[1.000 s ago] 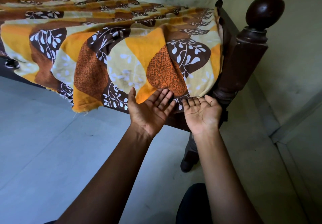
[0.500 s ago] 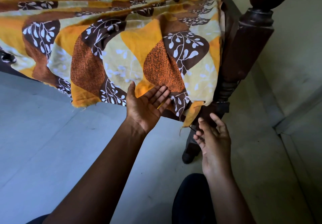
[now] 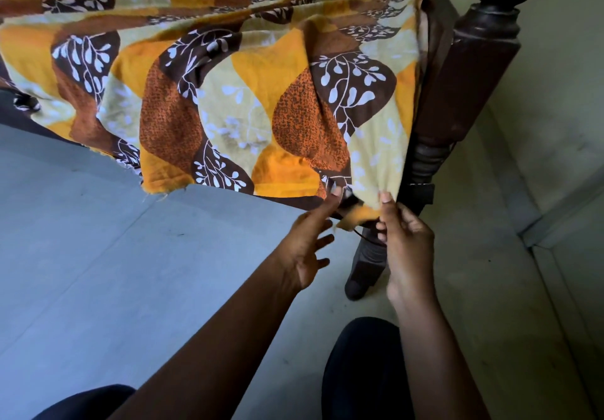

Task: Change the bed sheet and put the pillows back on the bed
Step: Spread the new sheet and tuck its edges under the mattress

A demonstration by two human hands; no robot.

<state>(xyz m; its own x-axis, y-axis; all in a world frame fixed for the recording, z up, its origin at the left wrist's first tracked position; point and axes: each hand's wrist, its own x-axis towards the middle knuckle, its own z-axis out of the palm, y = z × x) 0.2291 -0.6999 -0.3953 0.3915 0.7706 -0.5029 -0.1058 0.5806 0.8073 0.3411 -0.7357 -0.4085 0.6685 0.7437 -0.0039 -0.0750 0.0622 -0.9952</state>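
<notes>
An orange, yellow and brown leaf-patterned bed sheet covers the bed and hangs over its side down to the frame. My right hand pinches the sheet's lower corner beside the dark wooden bedpost. My left hand is just left of it, index finger and thumb on the hem, the other fingers spread loosely. No pillows are in view.
The bedpost's turned leg stands on the grey floor. A pale wall and its skirting run close to the right of the post. My dark-clothed knee is below my hands.
My palms were flat under the hanging sheet. The right hand dropped, turned and took hold of the corner; the left hand turned and came to the hem beside it.
</notes>
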